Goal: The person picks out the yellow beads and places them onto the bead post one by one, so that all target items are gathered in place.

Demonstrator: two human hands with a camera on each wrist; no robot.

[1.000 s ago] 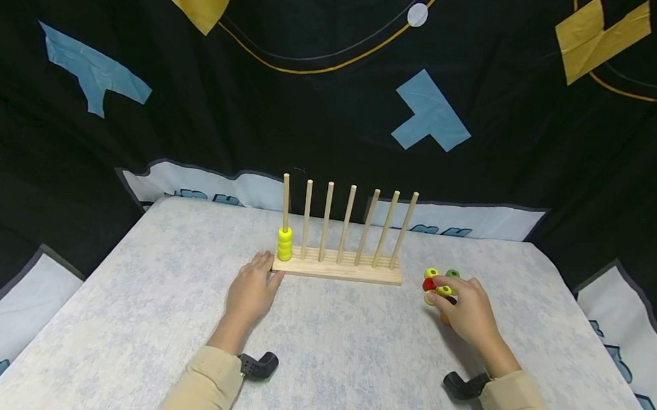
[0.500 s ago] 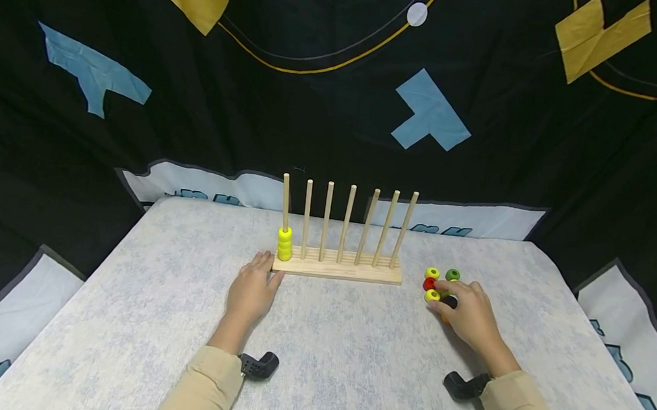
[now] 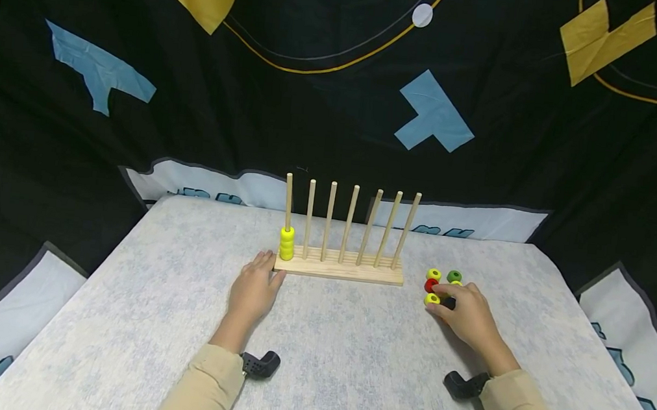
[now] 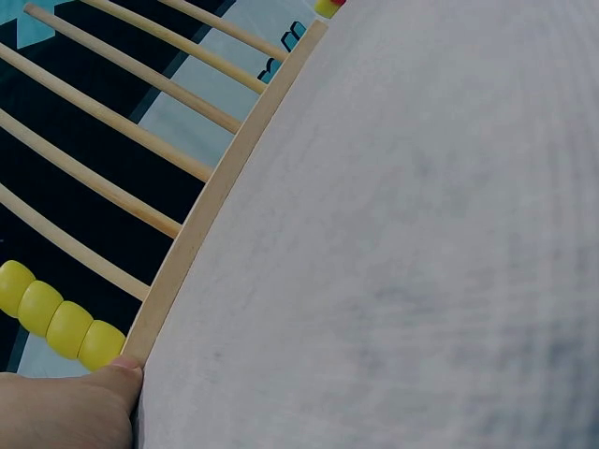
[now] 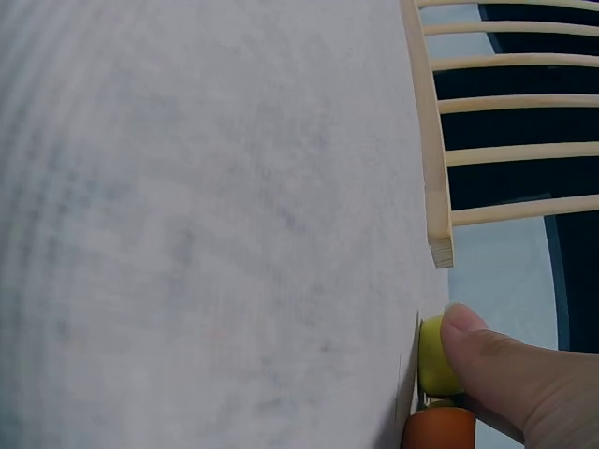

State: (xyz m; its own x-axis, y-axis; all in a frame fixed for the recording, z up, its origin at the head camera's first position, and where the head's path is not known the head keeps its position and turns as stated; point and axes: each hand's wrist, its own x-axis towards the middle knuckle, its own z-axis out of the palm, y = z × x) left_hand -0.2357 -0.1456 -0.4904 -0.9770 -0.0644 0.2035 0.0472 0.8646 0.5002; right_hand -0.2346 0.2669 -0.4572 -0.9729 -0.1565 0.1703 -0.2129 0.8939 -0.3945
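A wooden peg abacus [image 3: 340, 270] has a row of upright pegs on a flat base. Stacked yellow beads [image 3: 286, 244] sit on its leftmost peg. My left hand [image 3: 252, 293] holds the base's left end, thumb at the front corner and fingers along the side. To the right of the base, my right hand [image 3: 467, 315] pinches a yellow bead [image 3: 432, 299] between thumb and index finger, low at the table. In the right wrist view the thumb [image 5: 465, 323] presses that bead; the index fingertip is hidden there.
Around the right hand lie a red bead [image 3: 430, 285], another yellow bead [image 3: 434, 274], a green bead [image 3: 454, 276] and a black bead [image 3: 449, 302]. An orange bead [image 5: 439, 429] shows in the right wrist view. A dark cloth [image 3: 312, 119] hangs behind the table [image 3: 338, 362].
My right thumb and index finger have drawn in around the near-left yellow bead. My left hand stays on the base. The head view has shifted slightly.
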